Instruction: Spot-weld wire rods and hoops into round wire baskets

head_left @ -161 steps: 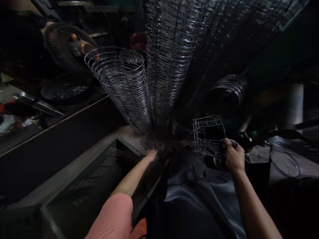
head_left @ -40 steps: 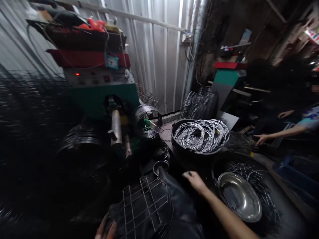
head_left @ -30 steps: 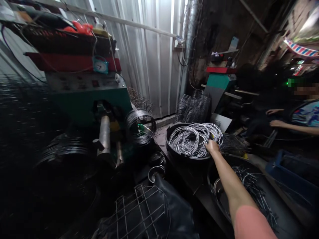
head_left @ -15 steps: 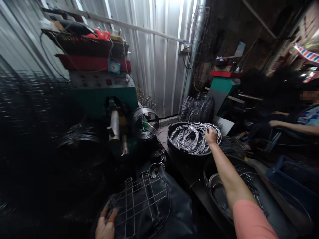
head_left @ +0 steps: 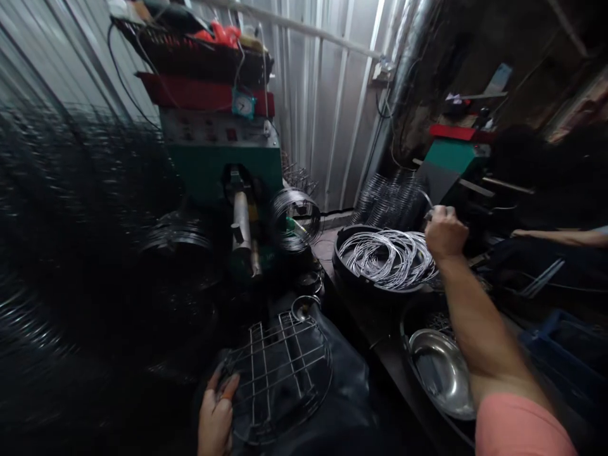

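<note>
My left hand [head_left: 216,415] grips the near rim of a round wire grid basket [head_left: 280,373] resting on dark cloth over my lap. My right hand [head_left: 444,233] is raised just above the right side of a black tub [head_left: 351,278] full of silvery wire rings [head_left: 387,256]. Its fingers are closed, and a thin wire ring [head_left: 426,201] seems to rise from the fist, blurred by motion. A steel bowl [head_left: 441,373] sits under my right forearm.
A green machine [head_left: 223,158] with a wire coil [head_left: 297,218] stands behind the basket, a small clock on its front. Stacked wire frames fill the dark left side. Another person's arm [head_left: 560,237] reaches in at the right. A blue crate [head_left: 570,348] sits lower right.
My right hand went from the lap to the tub of rings, closed among them, and has now lifted up and right. My left hand has kept hold of the basket rim.
</note>
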Demonstrator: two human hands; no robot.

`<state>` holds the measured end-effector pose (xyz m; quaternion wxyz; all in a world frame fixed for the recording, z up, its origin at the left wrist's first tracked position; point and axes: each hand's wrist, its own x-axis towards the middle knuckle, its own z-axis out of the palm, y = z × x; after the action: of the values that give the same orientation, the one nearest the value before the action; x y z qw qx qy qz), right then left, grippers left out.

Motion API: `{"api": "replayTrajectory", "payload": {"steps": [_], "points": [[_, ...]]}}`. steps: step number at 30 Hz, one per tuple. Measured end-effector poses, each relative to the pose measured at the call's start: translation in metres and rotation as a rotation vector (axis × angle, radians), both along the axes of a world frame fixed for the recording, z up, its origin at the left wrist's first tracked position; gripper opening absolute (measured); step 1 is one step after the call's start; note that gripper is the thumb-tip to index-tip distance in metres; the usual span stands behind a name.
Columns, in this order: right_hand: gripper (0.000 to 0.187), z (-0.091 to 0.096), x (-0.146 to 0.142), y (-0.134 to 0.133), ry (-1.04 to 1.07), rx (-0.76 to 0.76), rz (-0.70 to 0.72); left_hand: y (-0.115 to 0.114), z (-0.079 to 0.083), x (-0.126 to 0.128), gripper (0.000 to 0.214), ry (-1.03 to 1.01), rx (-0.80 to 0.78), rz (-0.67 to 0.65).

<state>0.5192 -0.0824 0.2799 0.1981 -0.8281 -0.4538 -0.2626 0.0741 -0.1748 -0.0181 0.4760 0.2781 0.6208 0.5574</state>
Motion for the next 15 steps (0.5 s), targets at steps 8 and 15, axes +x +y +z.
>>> {"api": "replayTrajectory", "payload": {"steps": [8,15], "points": [[0.034,-0.025,-0.085,-0.065,0.198,0.400,0.545,0.000,0.011,-0.011,0.051,-0.263,0.021,0.139],[0.038,-0.188,-0.190,-0.039,0.876,0.030,0.805,-0.001,0.000,-0.025,0.061,-0.462,0.011,0.123]]}}
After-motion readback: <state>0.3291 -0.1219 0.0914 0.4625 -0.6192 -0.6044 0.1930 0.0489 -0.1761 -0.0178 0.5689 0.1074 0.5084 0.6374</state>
